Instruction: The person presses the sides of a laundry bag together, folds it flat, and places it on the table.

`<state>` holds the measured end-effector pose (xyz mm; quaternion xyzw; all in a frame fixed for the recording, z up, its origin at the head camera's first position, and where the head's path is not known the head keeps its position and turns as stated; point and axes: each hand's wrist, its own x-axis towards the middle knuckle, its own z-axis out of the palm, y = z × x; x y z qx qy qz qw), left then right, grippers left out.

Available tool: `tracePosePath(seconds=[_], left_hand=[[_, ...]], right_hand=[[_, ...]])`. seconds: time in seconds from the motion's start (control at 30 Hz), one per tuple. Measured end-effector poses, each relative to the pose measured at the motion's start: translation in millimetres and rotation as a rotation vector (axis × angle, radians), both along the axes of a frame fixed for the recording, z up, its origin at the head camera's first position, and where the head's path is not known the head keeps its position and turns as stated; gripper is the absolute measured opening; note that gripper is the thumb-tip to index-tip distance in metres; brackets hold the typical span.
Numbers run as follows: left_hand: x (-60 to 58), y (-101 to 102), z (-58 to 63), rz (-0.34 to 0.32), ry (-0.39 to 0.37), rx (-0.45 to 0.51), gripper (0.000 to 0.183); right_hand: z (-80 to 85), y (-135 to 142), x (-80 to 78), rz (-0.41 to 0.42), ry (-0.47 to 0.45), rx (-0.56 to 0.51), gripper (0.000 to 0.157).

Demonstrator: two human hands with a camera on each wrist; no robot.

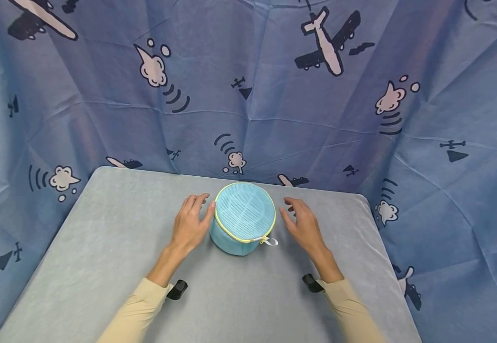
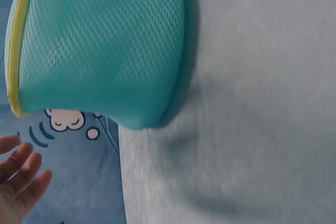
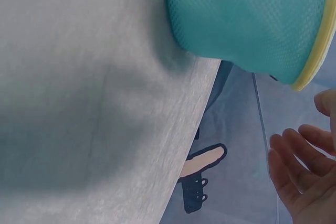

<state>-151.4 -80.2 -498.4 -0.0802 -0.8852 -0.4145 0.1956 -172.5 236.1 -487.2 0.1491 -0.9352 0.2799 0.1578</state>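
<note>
A round teal mesh laundry bag (image 1: 245,212) stands upright on the grey table, its lid closed, with yellow trim around the top rim. A zipper pull with a white loop (image 1: 270,241) hangs at its front right. My left hand (image 1: 190,222) hovers just left of the bag, fingers loosely bent; the left wrist view shows a gap between fingers and mesh wall (image 2: 105,45). On the other side, my right hand (image 1: 304,226) is held a little away from the bag, with relaxed fingers and nothing in them. The right wrist view shows the mesh side (image 3: 247,19) above that hand.
The grey cloth-covered table (image 1: 115,238) ends at a back edge not far behind the bag. Behind and beside it hangs a blue curtain (image 1: 205,95) printed with planes and clouds. Black wrist devices (image 1: 177,289) show by both cream sleeves.
</note>
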Motion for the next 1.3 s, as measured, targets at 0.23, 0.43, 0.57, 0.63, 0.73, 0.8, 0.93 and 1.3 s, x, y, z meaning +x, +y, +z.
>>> tracePosePath(seconds=[0.23,0.43,0.57,0.63,0.73,0.8,0.93,1.3], left_hand=[[1.1,10.3,2.5,-0.013,-0.001,0.080,0.035],[0.7,15.2,2.3,-0.020,-0.035,0.127,0.033],[0.8,17.7,2.8,-0.044,-0.061,0.189,0.031],[1.0,18.2,3.7,-0.052,-0.080,0.235,0.029],[1.0,17.9,5.5,-0.048,-0.115,0.289,0.029],[0.8,17.4,6.5,-0.040,-0.134,0.315,0.029],[1.0,16.0,8.3,-0.037,-0.170,0.333,0.031],[5.2,11.4,13.4,-0.047,-0.308,0.453,0.035]], right_hand=[[2.0,-8.6,-0.3,0.048,-0.051,-0.042,0.037],[2.6,-15.1,0.9,0.079,-0.085,-0.082,0.037],[2.4,-18.8,0.7,0.094,-0.113,-0.145,0.034],[3.2,-20.6,0.6,0.087,-0.140,-0.178,0.032],[4.8,-23.0,1.2,0.065,-0.208,-0.244,0.033],[6.2,-24.0,2.1,0.050,-0.262,-0.294,0.035],[7.4,-24.5,3.7,0.027,-0.347,-0.367,0.039],[14.5,-26.2,4.9,0.026,-0.459,-0.475,0.046]])
